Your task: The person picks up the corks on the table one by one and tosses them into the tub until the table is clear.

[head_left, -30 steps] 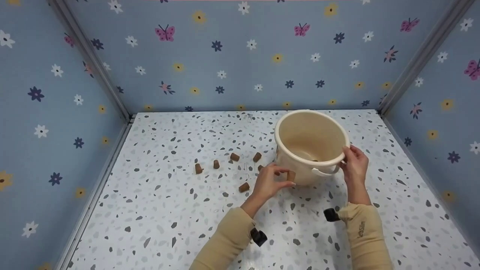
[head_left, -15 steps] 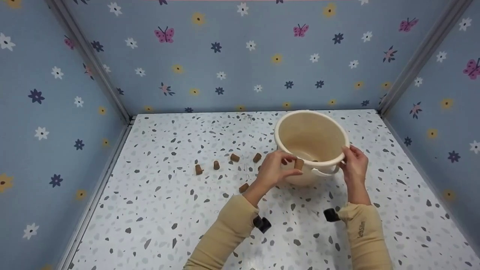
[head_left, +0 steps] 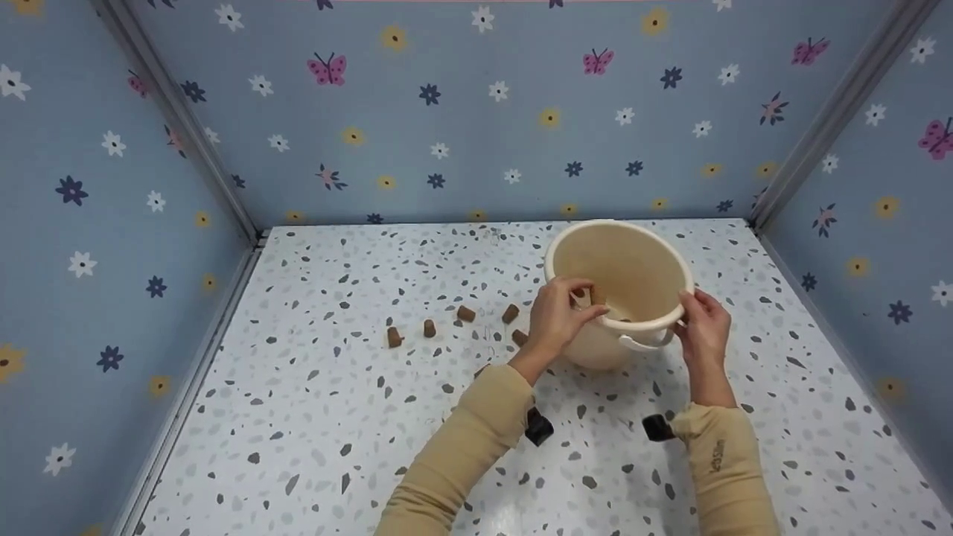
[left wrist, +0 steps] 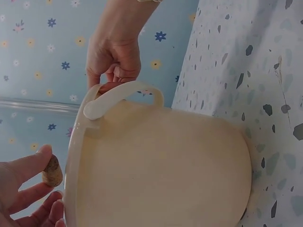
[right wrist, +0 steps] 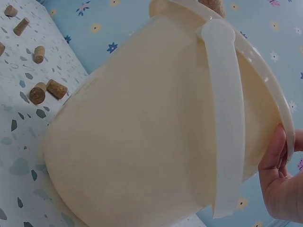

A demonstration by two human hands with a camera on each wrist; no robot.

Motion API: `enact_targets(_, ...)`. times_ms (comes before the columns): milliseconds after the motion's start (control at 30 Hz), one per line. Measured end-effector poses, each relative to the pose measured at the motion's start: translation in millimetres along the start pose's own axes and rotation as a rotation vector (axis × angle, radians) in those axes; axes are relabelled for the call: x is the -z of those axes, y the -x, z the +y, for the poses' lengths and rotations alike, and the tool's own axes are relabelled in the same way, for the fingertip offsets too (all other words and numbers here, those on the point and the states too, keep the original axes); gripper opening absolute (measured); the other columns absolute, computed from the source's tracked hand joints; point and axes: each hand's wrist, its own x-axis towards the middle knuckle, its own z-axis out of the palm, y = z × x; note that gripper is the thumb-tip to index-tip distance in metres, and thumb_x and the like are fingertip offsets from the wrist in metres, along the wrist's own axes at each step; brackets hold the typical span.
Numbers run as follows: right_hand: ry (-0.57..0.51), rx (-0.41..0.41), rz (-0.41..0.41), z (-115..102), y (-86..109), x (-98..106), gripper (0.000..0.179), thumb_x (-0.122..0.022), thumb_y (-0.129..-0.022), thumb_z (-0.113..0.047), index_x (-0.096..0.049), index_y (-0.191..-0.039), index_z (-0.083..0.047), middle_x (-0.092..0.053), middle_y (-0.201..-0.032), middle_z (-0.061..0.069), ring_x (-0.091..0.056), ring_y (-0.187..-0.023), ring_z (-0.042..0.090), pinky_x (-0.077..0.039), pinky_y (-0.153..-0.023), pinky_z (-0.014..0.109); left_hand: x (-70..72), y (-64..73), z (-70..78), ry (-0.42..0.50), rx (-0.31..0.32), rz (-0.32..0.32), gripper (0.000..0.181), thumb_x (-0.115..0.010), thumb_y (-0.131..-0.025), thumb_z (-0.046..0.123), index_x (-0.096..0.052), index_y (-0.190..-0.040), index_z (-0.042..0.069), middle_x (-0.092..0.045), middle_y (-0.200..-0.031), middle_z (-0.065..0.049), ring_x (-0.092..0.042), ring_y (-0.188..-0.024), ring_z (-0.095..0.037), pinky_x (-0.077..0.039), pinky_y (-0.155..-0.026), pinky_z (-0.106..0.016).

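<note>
A cream plastic bucket stands upright on the right side of the table. At its near left rim, my left hand pinches a cork between thumb and fingers, over the bucket's opening. My right hand grips the rim on the right, thumb on one side and fingers on the other, as the right wrist view shows. Its white carrying handle hangs down on the near side. A small dark bit shows inside the bucket just behind the near rim, mostly hidden.
Several loose corks lie left of the bucket on the speckled white table. One is nearly covered by the left sleeve. Blue flowered panels enclose the table at the back and both sides.
My left hand has risen with the cork from in front of the bucket's side up to the rim and over the opening. The right hand keeps its grip on the rim.
</note>
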Motion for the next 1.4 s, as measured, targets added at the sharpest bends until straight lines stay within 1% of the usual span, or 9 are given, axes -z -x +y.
enact_targets(333,0.035,-0.015,0.054,-20.5,30.9,-23.1,0.042,-0.069,-0.077,-0.011,-0.052,-0.112,0.000,-0.059,-0.088,0.009,-0.061,-0.073,0.019,-0.050,-0.054,0.030,-13.8,-10.4,-0.3,-0.098,0.057,0.057,0.032,-0.076,-0.067,0.031,-0.068,-0.094,0.014,-0.057,-0.079,0.002,-0.049,-0.071,-0.008,-0.038,-0.060,-0.019)
enact_targets(367,-0.002,-0.004,0.029,-19.0,29.1,-20.7,0.039,-0.070,-0.075,-0.009,-0.054,-0.109,0.000,-0.060,-0.086,0.009,-0.061,-0.070,0.019,-0.050,-0.051,0.030,-14.7,-11.4,-0.4,-0.105,0.064,0.057,0.036,-0.076,-0.067,0.032,-0.067,-0.096,0.013,-0.056,-0.079,0.001,-0.048,-0.070,-0.008,-0.038,-0.060,-0.019)
enact_targets(533,0.013,0.019,0.060,-35.9,60.0,-41.1,0.028,-0.063,-0.080,-0.005,-0.052,-0.105,0.001,-0.059,-0.080,0.007,-0.059,-0.063,0.015,-0.047,-0.047,0.024,-16.6,-14.6,-0.4,-0.109,0.077,0.073,0.065,-0.078,-0.061,0.036,-0.057,-0.116,0.009,-0.059,-0.080,-0.002,-0.050,-0.068,-0.009,-0.040,-0.058,-0.020)
enact_targets(667,0.007,0.007,0.064,-49.9,80.8,-54.7,0.020,-0.057,-0.084,-0.003,-0.049,-0.102,0.001,-0.058,-0.074,0.006,-0.057,-0.056,0.011,-0.045,-0.043,0.021,-15.2,-14.8,-1.1,-0.084,0.065,0.091,0.069,-0.079,-0.060,0.036,-0.055,-0.119,0.008,-0.060,-0.081,-0.004,-0.052,-0.069,-0.011,-0.041,-0.059,-0.020)
enact_targets(733,0.017,0.003,0.057,-46.1,73.9,-50.4,0.022,-0.058,-0.083,-0.004,-0.050,-0.104,0.001,-0.058,-0.075,0.005,-0.058,-0.057,0.012,-0.046,-0.045,0.023,-14.4,-14.2,-2.0,-0.067,0.057,0.098,0.066,-0.078,-0.063,0.035,-0.055,-0.118,0.008,-0.059,-0.082,-0.004,-0.054,-0.071,-0.012,-0.041,-0.060,-0.019)
enact_targets(967,0.028,0.017,0.018,11.8,-16.6,9.1,0.037,-0.071,-0.076,-0.019,-0.058,-0.109,-0.007,-0.063,-0.090,0.007,-0.063,-0.071,0.017,-0.051,-0.054,0.031,-11.0,-11.7,-4.4,0.016,0.055,0.104,0.055,-0.073,-0.070,0.032,-0.056,-0.115,0.006,-0.057,-0.086,-0.005,-0.055,-0.073,-0.017,-0.040,-0.058,-0.017)
enact_targets(1067,0.041,0.014,0.036,7.2,-9.8,3.1,0.037,-0.071,-0.075,-0.018,-0.058,-0.108,-0.008,-0.062,-0.088,0.006,-0.062,-0.070,0.018,-0.051,-0.053,0.032,-8.8,-10.7,-5.0,0.021,0.066,0.112,0.052,-0.071,-0.072,0.033,-0.056,-0.115,0.006,-0.056,-0.090,-0.005,-0.054,-0.073,-0.015,-0.040,-0.060,-0.017)
enact_targets(1200,0.015,-0.005,0.043,-15.9,24.1,-18.6,0.033,-0.066,-0.079,-0.011,-0.055,-0.109,-0.002,-0.060,-0.084,0.007,-0.060,-0.068,0.019,-0.049,-0.051,0.030,-5.2,-10.8,-5.1,0.005,0.060,0.138,0.051,-0.069,-0.075,0.034,-0.056,-0.115,0.005,-0.055,-0.091,-0.004,-0.053,-0.074,-0.014,-0.041,-0.060,-0.018)
enact_targets(1400,-0.024,0.005,-0.013,4.0,-5.0,2.9,0.030,-0.069,-0.077,-0.011,-0.059,-0.105,-0.005,-0.062,-0.086,0.007,-0.062,-0.069,0.020,-0.050,-0.052,0.033,2.0,-10.7,-8.1,0.039,0.035,0.174,0.047,-0.067,-0.078,0.031,-0.056,-0.113,0.003,-0.056,-0.091,-0.007,-0.055,-0.076,-0.021,-0.041,-0.061,-0.020)
